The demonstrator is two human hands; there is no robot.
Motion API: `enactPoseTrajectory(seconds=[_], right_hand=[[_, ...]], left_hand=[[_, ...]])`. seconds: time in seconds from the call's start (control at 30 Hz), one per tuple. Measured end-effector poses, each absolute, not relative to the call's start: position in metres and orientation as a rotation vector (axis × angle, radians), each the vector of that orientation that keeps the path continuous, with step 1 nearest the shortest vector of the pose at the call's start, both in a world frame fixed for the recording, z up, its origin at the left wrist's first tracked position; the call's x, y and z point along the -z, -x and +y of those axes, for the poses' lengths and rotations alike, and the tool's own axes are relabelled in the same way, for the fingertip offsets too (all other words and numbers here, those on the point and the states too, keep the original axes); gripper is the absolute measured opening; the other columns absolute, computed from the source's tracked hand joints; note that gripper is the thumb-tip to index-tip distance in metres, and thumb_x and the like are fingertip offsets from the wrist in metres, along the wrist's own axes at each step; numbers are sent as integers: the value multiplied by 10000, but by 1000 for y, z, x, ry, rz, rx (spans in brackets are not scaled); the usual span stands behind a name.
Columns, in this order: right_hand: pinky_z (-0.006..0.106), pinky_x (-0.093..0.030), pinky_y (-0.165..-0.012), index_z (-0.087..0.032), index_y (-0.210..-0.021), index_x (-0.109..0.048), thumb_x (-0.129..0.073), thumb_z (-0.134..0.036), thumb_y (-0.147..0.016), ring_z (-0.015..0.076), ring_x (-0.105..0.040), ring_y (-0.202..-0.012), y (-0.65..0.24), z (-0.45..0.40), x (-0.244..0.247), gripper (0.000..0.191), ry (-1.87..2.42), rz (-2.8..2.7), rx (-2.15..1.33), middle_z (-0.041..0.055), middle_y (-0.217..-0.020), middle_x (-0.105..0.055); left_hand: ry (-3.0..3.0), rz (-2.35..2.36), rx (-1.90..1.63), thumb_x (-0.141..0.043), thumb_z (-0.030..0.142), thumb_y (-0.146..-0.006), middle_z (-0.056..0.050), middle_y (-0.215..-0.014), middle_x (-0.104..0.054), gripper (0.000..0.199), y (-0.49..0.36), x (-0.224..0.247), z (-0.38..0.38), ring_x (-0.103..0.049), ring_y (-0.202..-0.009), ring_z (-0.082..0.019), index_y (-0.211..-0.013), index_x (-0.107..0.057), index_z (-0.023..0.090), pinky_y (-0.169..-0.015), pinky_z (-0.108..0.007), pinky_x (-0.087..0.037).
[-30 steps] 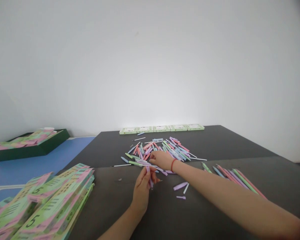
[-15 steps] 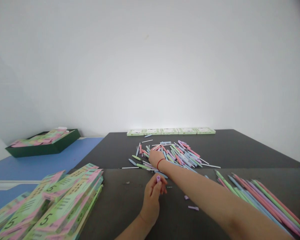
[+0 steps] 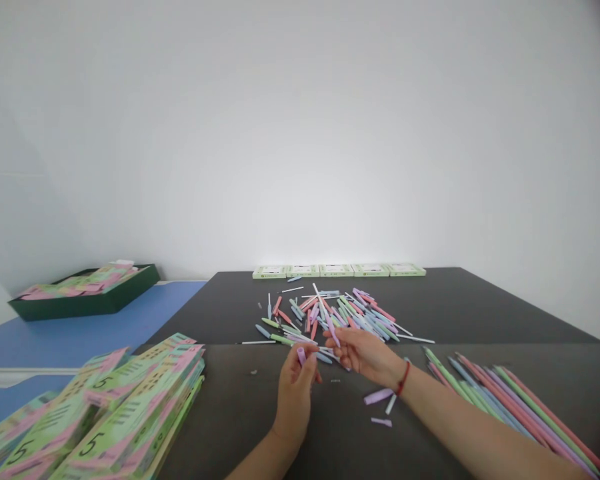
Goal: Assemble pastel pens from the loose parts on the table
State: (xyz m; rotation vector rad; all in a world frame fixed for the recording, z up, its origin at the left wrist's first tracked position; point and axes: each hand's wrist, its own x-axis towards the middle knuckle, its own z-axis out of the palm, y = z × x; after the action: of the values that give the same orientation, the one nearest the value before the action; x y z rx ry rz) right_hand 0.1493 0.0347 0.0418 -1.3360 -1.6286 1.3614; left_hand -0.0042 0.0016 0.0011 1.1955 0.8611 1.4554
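Observation:
My left hand (image 3: 294,397) is closed around a short purple pen tube (image 3: 301,355), its hollow end pointing up. Close by on the right, my right hand (image 3: 370,353) pinches a purple pen front section (image 3: 332,331) between thumb and fingers. A thin white refill (image 3: 319,300) sticks up out of that section. Behind both hands spreads a loose heap of pastel pen parts (image 3: 375,323) with white refills among them. Below my right hand lie a purple pen piece (image 3: 379,397) and a smaller purple piece (image 3: 381,421). The two held parts are apart.
Long pastel pens (image 3: 523,403) lie in a bundle at the right. Printed boxes (image 3: 125,407) are stacked at the near left. A dark green tray (image 3: 113,301) with packages stands on the blue table (image 3: 180,293). Pale green boxes (image 3: 336,271) line the back edge.
My right hand has come back from the heap toward my left hand, now holding a purple pen section with a refill. My left hand has shifted slightly left, still holding the tube.

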Motion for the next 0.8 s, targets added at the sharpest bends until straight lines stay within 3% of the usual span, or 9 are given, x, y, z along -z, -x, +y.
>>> enactPoseTrajectory(seconds=[0.17, 0.37, 0.6, 0.8], right_hand=[[165, -468, -528, -144, -1032, -608, -443, -399, -916, 77, -600, -611, -166, -29, -43, 326, 1094, -1336, -1669, 76, -890, -674], [171, -439, -512, -113, -925, -644, -637, -329, -809, 91, -605, -588, -159, -62, -38, 245, 774, -1072, -2008, 68, -781, -680], [238, -436, -653, -147, -902, -664, -614, -330, -825, 128, -604, -700, -161, -59, -28, 204, 744, -1392, -1625, 33, -781, -668], [267, -432, -709, -181, -864, -667, -570, -291, -860, 159, -591, -758, -171, -58, -34, 147, 859, -1701, -1150, 17, -784, -660]], left_hand=[[-1128, 834, -1350, -617, 495, -764, 89, -517, -347, 464, 0, -17, -2, -321, -460, -84, -1053, -582, 133, -472, -210, -301], [-1160, 793, -1239, -589, 494, -790, 98, -478, -288, 375, -4, -32, -16, -255, -427, -66, -815, -635, 123, -440, -203, -272], [-1440, 795, -1206, -646, 358, -775, 48, -519, -477, 211, 4, -43, -29, -401, -475, -87, -745, -649, 149, -473, -203, -316], [-1812, 735, -1190, -566, 225, -837, -16, -724, -645, 123, 6, -59, -47, -558, -643, -136, -782, -663, 172, -609, -222, -405]])
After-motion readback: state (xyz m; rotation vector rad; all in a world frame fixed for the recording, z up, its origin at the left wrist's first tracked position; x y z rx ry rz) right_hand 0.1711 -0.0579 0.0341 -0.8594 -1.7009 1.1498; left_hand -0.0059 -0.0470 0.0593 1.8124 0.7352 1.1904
